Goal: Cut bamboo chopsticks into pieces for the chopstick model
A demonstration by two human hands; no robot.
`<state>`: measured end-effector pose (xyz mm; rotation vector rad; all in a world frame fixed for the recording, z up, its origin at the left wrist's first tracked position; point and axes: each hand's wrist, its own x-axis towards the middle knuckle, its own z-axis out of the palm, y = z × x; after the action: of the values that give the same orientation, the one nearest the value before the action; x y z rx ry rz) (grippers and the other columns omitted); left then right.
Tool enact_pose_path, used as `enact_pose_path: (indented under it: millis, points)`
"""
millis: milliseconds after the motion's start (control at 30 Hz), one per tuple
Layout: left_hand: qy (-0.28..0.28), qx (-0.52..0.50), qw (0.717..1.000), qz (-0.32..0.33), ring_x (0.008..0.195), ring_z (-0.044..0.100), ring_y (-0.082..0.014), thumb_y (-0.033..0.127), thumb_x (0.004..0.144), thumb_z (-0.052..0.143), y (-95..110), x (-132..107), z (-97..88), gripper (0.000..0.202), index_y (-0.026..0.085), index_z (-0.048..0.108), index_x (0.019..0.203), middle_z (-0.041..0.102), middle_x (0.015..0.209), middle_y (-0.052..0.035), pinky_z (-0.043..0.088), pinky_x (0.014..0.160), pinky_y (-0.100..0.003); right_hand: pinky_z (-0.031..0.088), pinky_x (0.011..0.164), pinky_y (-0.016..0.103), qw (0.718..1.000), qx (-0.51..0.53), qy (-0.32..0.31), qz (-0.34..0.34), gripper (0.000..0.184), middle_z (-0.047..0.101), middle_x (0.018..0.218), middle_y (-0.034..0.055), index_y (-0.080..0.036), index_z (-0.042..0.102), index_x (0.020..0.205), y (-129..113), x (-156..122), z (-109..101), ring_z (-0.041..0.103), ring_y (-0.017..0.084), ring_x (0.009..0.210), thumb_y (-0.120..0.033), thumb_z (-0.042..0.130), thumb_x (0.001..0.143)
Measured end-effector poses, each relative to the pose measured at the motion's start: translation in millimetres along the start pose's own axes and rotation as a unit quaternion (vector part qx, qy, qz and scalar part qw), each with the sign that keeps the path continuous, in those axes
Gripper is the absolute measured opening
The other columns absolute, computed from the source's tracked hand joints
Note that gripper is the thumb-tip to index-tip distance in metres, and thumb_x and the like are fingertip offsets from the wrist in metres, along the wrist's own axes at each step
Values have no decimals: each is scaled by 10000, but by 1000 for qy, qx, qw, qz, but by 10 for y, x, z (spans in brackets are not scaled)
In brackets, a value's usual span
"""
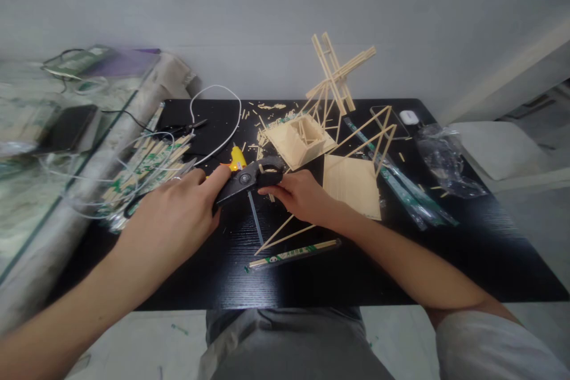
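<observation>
My left hand (178,214) is closed around the blade end of black scissors (249,181), thumb lying along the top. My right hand (300,196) grips the scissors' handle loops from the other side. The scissors hover just above the black table (445,249). Behind them lies a yellow glue gun (237,158). Below my right hand lie loose thin wooden sticks (285,234) and a wrapped pair of chopsticks (294,253).
A small wooden box model (298,139), a flat stick panel (351,184) and a tall stick frame (333,80) stand behind my right hand. A pile of chopstick wrappers and white cable (146,169) lies left. Clear plastic bags (440,163) lie right. A white wall is behind.
</observation>
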<state>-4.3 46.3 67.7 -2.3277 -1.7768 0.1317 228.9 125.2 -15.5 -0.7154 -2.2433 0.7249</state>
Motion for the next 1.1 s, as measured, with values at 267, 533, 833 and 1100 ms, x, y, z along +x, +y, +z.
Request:
enact_pose_path:
  millis: [267,533,833,1100]
  points:
    - [7,5,1000,-7,602,632,-258,178,873,494,-21,-5,13,396,258,597,1247,699,896,-88,339,517,-332,424,655,249,1000,-11,-8,22,284,741,760,17,-177,778,1006,-13,-10,35,646,133,651,-353,569,1082]
    - [115,-105,986,-59,954,682,-292,265,925,534,-159,271,69,352,220,616,1264,730,1108,-81,500,785,-374,484,777,290,1000,12,-3,19,208,776,988,52,-194,778,1044,-80,77,-535,689,179,867,-356,647,1040]
    - [80,-411,908,-11,688,580,-159,451,952,626,144,607,548,270,202,663,856,685,766,-4,406,675,-268,398,654,275,958,-126,-146,213,121,700,790,24,-168,681,915,183,-15,-594,607,157,695,-70,739,873]
    - [-9,-398,914,78,701,592,-195,566,996,521,201,517,726,413,202,568,806,627,731,-21,387,666,-298,381,636,289,939,-157,-192,238,117,705,782,48,-162,657,836,192,-43,-435,612,172,704,-103,749,879]
